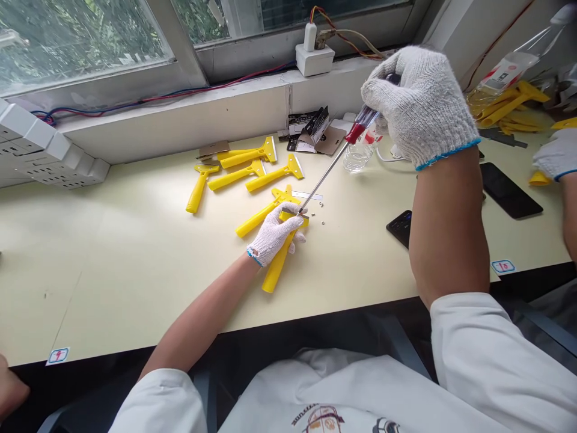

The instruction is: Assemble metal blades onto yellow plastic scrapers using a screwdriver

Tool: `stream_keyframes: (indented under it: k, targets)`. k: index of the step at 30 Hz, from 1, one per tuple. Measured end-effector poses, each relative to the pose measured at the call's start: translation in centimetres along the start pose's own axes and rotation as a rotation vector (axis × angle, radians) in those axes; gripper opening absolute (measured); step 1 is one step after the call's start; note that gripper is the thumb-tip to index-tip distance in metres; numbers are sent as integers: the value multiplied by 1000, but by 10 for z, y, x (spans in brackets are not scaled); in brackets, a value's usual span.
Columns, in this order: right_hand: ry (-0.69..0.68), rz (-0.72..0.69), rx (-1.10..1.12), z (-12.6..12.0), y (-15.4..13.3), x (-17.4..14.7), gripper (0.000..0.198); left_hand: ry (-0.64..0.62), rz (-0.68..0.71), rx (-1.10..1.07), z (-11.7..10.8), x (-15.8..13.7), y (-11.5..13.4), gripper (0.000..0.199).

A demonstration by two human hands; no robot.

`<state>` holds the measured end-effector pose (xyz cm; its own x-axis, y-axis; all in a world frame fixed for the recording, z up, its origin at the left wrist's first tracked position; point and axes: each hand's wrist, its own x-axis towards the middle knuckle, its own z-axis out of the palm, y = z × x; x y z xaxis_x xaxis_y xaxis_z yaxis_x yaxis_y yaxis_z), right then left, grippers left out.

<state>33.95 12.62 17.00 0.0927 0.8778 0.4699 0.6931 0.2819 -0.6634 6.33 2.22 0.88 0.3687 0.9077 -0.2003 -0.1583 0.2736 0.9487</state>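
Observation:
My left hand, in a white knit glove, is closed around the head end of a yellow scraper whose handle points toward me on the table. My right hand, gloved too, grips a screwdriver with a red and clear handle. Its long shaft slants down to the scraper's head by my left fingertips; the exact contact point is too small to tell. Just behind lies a second yellow scraper, partly hidden by my left hand. Beside it are a thin metal blade and several small screws or nuts.
Several yellow scrapers lie farther back. Behind them are torn black packaging and a clear bottle. Phones rest at right, near another person's gloved hand. White socket boxes stand at left; another person's hand shows lower left.

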Motion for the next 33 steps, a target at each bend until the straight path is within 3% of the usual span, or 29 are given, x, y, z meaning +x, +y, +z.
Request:
stream_keyframes:
  k: [8, 14, 19, 23, 27, 33]
  targets:
    - [-71, 65, -114, -3, -9, -1, 25, -46, 31, -25, -2, 2, -7, 48]
    - [-143, 145, -7, -6, -16, -6, 20, -63, 32, -51, -3, 4, -11, 47]
    - [-147, 6, 128, -11, -5, 0, 15, -40, 18, -49, -5, 6, -9, 46]
    - [-56, -168, 283, -22, 16, 14, 9, -23, -18, 16, -4, 8, -7, 42]
    - [-26, -174, 335, -27, 23, 16, 10, 57, -73, 145, -1, 11, -6, 37]
    - [-20, -169, 155, -23, 6, 5, 19, 96, -125, 154, -3, 12, -8, 70]
